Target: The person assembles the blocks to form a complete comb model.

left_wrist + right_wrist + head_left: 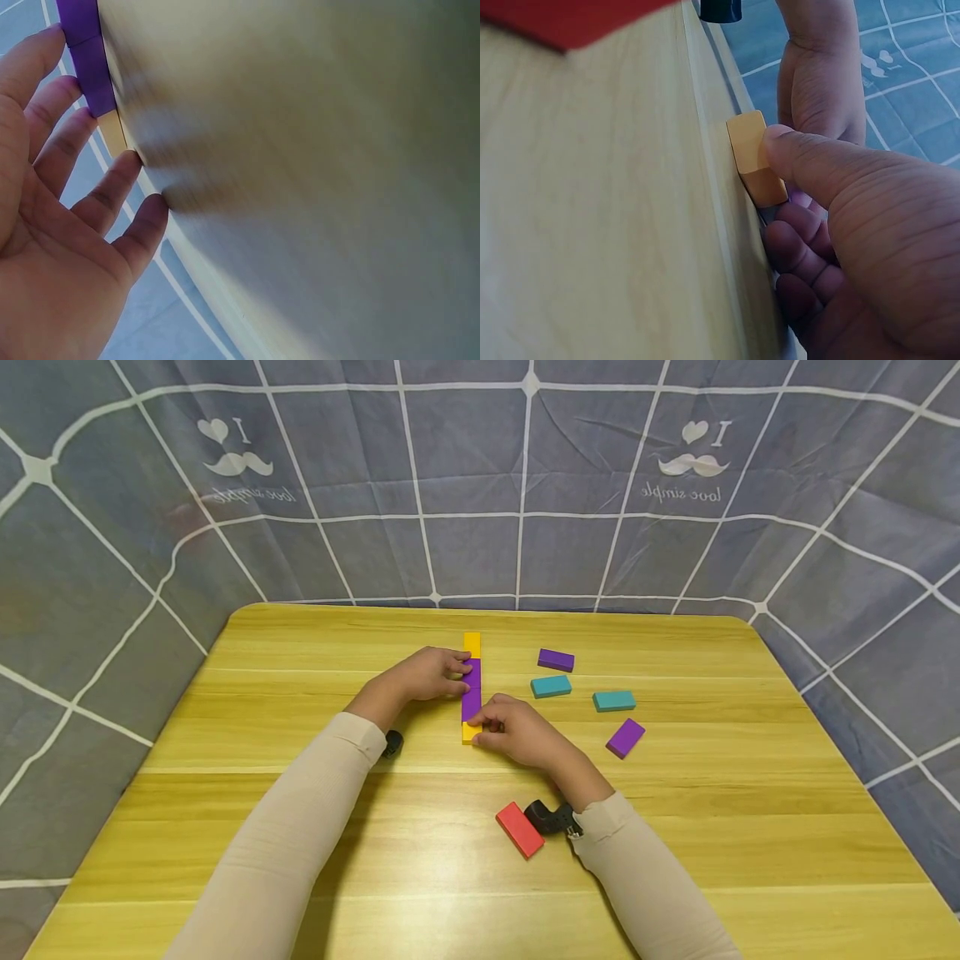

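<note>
A straight row of blocks runs away from the person: a far yellow block [472, 642], a far purple block [472, 672], a near purple block [470, 706] and a near yellow block [468, 737], laid end to end. Alongside its left edge, my left hand [429, 673] touches the purple blocks with relaxed, spread fingers; its wrist view shows the tips right at their side. My right hand [517, 731] pinches the near yellow block, thumb on its side in the right wrist view, where the fingers' grip beyond it is partly hidden.
Right of the row lie a purple block [557, 660], two teal blocks [551, 687] [614, 701] and another purple block [626, 738]. A red block [520, 830] lies beside the black wrist camera [547, 817] on the right arm. A grey checked cloth [472, 468] stands behind the wooden table [262, 710].
</note>
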Motion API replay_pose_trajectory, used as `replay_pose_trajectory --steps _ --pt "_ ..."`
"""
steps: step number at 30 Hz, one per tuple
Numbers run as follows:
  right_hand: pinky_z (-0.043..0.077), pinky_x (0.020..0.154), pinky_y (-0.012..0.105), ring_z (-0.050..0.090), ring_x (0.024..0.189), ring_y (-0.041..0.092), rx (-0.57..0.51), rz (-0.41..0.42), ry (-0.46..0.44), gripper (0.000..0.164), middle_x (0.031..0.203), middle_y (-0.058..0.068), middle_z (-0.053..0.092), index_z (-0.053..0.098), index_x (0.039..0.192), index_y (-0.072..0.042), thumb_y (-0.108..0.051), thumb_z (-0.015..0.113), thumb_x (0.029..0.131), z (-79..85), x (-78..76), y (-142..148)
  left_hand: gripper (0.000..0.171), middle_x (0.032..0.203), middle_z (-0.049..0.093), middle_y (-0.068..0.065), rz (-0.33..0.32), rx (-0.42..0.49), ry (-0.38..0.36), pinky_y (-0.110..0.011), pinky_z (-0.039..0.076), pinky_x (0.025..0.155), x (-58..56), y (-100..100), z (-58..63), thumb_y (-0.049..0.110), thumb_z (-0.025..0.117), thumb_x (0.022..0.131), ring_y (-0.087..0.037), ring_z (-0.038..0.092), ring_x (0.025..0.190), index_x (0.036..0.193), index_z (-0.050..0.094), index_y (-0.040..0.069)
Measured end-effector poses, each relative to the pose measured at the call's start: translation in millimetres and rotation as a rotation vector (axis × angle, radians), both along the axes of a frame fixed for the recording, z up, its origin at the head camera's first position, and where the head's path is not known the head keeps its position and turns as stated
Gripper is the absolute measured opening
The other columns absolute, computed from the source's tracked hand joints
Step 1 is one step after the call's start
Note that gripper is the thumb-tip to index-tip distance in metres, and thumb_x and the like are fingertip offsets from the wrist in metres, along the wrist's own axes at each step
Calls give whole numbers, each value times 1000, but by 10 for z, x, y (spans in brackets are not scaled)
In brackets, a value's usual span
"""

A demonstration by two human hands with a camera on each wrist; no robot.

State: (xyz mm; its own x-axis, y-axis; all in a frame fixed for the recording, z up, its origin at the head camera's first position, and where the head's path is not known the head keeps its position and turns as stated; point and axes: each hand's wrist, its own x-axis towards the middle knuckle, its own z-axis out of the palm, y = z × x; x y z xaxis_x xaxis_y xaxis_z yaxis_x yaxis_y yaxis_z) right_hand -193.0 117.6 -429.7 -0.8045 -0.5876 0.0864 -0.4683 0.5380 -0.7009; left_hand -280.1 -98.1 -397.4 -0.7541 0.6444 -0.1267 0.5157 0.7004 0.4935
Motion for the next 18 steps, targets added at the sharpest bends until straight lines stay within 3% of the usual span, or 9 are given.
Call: replay_pose_trajectory --steps 18 --pt "48 78 30 55 86 14 -15 0 -8 16 98 -1 61 74 107 -12 -13 73 91 -11 -2 2 48 152 43 -14 7 -3 -12 -44 25 118 8 8 8 20 66 97 -35 36 142 140 55 4"
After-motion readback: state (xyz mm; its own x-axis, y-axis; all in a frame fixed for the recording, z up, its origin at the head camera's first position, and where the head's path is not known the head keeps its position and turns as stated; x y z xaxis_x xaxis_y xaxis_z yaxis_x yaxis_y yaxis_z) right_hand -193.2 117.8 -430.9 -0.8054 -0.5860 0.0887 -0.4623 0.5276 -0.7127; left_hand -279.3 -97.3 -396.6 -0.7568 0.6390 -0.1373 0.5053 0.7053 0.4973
